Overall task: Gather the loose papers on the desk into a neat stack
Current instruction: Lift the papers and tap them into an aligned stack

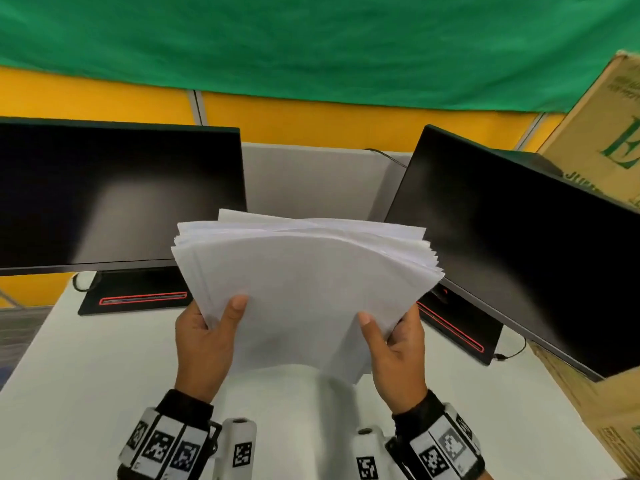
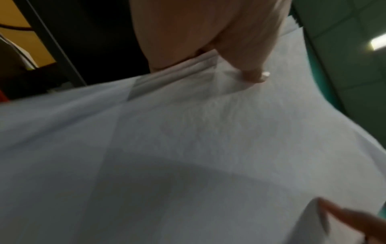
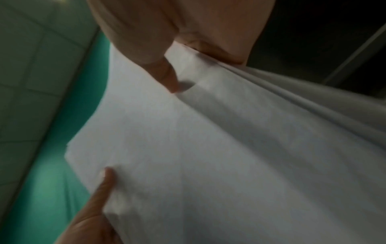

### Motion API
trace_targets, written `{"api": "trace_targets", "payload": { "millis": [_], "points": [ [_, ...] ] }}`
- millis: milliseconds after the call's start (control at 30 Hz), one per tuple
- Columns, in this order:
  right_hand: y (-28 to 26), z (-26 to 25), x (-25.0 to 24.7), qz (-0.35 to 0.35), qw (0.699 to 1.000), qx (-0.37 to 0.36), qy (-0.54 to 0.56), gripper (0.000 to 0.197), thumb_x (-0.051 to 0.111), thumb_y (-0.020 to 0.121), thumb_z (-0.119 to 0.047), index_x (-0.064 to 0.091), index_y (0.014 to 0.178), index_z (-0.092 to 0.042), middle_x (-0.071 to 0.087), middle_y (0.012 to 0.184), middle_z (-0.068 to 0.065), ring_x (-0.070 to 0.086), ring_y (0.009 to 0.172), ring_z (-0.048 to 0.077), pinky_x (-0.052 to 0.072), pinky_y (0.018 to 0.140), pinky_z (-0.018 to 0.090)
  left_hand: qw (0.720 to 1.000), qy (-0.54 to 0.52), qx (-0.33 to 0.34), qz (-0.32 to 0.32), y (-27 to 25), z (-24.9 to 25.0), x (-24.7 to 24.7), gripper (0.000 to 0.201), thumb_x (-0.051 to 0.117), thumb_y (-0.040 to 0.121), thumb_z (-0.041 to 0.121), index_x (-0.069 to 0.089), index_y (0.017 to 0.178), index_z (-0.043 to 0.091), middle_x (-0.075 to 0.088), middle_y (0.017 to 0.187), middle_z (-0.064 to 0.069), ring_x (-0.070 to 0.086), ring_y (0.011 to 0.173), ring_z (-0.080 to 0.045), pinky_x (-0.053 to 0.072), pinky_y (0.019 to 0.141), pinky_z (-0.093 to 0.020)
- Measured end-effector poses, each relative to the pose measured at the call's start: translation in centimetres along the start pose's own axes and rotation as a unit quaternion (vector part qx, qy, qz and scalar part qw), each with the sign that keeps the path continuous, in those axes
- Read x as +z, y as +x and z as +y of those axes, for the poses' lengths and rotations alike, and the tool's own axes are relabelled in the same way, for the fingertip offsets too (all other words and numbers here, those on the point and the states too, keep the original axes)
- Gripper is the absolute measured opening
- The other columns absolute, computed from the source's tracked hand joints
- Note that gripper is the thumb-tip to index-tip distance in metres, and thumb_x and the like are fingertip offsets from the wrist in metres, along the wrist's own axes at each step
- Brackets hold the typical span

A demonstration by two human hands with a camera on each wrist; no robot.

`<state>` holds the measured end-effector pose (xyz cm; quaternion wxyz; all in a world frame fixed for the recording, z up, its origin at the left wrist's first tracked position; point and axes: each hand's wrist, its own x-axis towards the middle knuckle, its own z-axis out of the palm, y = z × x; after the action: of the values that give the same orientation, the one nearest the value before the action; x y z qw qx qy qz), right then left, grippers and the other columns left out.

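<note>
A thick sheaf of white papers (image 1: 304,282) stands nearly upright above the white desk (image 1: 86,375), its top edges fanned and uneven. My left hand (image 1: 207,337) grips its lower left side, thumb on the front sheet. My right hand (image 1: 391,344) grips the lower right side the same way. In the left wrist view the papers (image 2: 188,148) fill the frame under my left hand (image 2: 208,49). In the right wrist view the papers (image 3: 208,165) bend under my right hand (image 3: 177,49). The bottom edge hangs just above the desk.
Two dark monitors stand behind the papers, one on the left (image 1: 114,195) and one angled on the right (image 1: 512,237), each on a black base. Cardboard boxes (image 1: 602,133) crowd the right edge. A green cloth (image 1: 311,46) hangs at the back.
</note>
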<state>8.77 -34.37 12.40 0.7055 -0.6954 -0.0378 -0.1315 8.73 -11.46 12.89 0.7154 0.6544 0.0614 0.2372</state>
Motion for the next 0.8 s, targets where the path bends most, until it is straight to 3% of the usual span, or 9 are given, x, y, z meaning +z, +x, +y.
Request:
{"api": "trace_targets", "payload": {
  "millis": [67, 133, 200, 267, 300, 367, 433, 600, 800],
  "points": [
    [-0.4, 1.0, -0.2, -0.015, 0.999, 0.024, -0.021, 0.05, 0.062, 0.084, 0.011, 0.048, 0.125, -0.014, 0.067, 0.111, 0.005, 0.065, 0.105, 0.01, 0.053, 0.088, 0.022, 1.0, -0.007, 0.001, -0.015, -0.9, -0.7, -0.2, 0.012, 0.06, 0.086, 0.037, 0.06, 0.096, 0.03, 0.073, 0.084, 0.029, 0.066, 0.08, 0.011, 0.053, 0.068, -0.006],
    [-0.8, 2.8, -0.3, -0.046, 0.997, 0.05, -0.04, 0.052, 0.067, 0.082, 0.008, 0.049, 0.117, -0.026, 0.065, 0.111, 0.001, 0.065, 0.099, 0.005, 0.054, 0.082, 0.019, 0.999, -0.025, -0.02, -0.023, -1.3, -1.8, -0.5, 0.025, 0.046, 0.087, 0.037, 0.059, 0.103, 0.023, 0.073, 0.087, 0.023, 0.066, 0.08, 0.008, 0.054, 0.068, -0.009],
    [-0.8, 4.1, -0.9, -0.059, 0.995, 0.069, -0.037, 0.051, 0.075, 0.077, -0.003, 0.05, 0.118, -0.022, 0.065, 0.11, 0.002, 0.066, 0.098, 0.005, 0.055, 0.079, 0.018, 0.998, -0.057, -0.034, -0.015, -1.1, -1.9, -0.7, 0.034, 0.035, 0.091, 0.041, 0.059, 0.104, 0.02, 0.072, 0.085, 0.021, 0.063, 0.078, 0.009, 0.052, 0.068, -0.009],
    [-0.3, 4.6, -1.4, -0.05, 0.996, 0.078, -0.011, 0.063, 0.077, 0.069, -0.021, 0.049, 0.124, -0.01, 0.065, 0.112, 0.008, 0.066, 0.101, 0.014, 0.055, 0.079, 0.022, 0.995, -0.079, -0.053, -0.001, -0.6, -1.4, -0.7, 0.049, 0.031, 0.088, 0.064, 0.071, 0.089, 0.036, 0.072, 0.079, 0.024, 0.062, 0.076, 0.012, 0.051, 0.07, -0.008],
    [-0.1, 4.8, -1.5, -0.049, 0.995, 0.088, -0.003, 0.069, 0.077, 0.065, -0.027, 0.049, 0.125, -0.006, 0.066, 0.113, 0.011, 0.066, 0.101, 0.017, 0.055, 0.079, 0.024, 0.993, -0.097, -0.07, 0.003, -0.3, -1.1, -0.4, 0.054, 0.025, 0.09, 0.063, 0.074, 0.079, 0.043, 0.072, 0.074, 0.026, 0.063, 0.073, 0.014, 0.051, 0.07, -0.007],
    [0.1, 5.2, -1.2, -0.059, 0.992, 0.108, -0.007, 0.072, 0.078, 0.061, -0.033, 0.052, 0.122, -0.004, 0.068, 0.111, 0.013, 0.068, 0.1, 0.019, 0.055, 0.08, 0.03, 0.986, -0.129, -0.11, -0.001, -0.2, -0.5, 0.6, 0.08, 0.006, 0.1, 0.038, 0.072, 0.056, 0.051, 0.07, 0.057, 0.025, 0.063, 0.058, 0.014, 0.05, 0.058, -0.006],
    [0.2, 5.7, -0.6, -0.062, 0.991, 0.118, -0.006, 0.074, 0.079, 0.059, -0.033, 0.053, 0.122, -0.003, 0.069, 0.111, 0.014, 0.068, 0.101, 0.021, 0.056, 0.082, 0.033, 0.978, -0.138, -0.155, -0.007, -0.4, -0.3, 1.1, 0.088, 0.003, 0.101, 0.031, 0.068, 0.045, 0.052, 0.067, 0.048, 0.024, 0.061, 0.048, 0.012, 0.05, 0.048, -0.006],
    [0.1, 6.0, -0.2, -0.05, 0.992, 0.118, 0.004, 0.074, 0.077, 0.061, -0.032, 0.051, 0.126, -0.01, 0.068, 0.115, 0.006, 0.066, 0.105, 0.017, 0.056, 0.083, 0.027, 0.969, -0.149, -0.199, 0.014, -0.5, -2.5, 0.8, 0.081, 0.008, 0.102, 0.034, 0.071, 0.052, 0.048, 0.069, 0.049, 0.018, 0.063, 0.046, 0.007, 0.05, 0.041, -0.011],
    [0.6, 6.3, 0.2, -0.047, 0.991, 0.121, 0.021, 0.076, 0.081, 0.057, -0.029, 0.053, 0.123, -0.002, 0.069, 0.11, 0.017, 0.068, 0.101, 0.027, 0.059, 0.082, 0.032, 0.972, -0.103, -0.21, 0.01, -0.4, -5.2, 0.2, 0.061, 0.02, 0.101, 0.021, 0.069, 0.068, 0.033, 0.069, 0.053, 0.017, 0.062, 0.048, 0.007, 0.05, 0.058, -0.025]
  ]
}}
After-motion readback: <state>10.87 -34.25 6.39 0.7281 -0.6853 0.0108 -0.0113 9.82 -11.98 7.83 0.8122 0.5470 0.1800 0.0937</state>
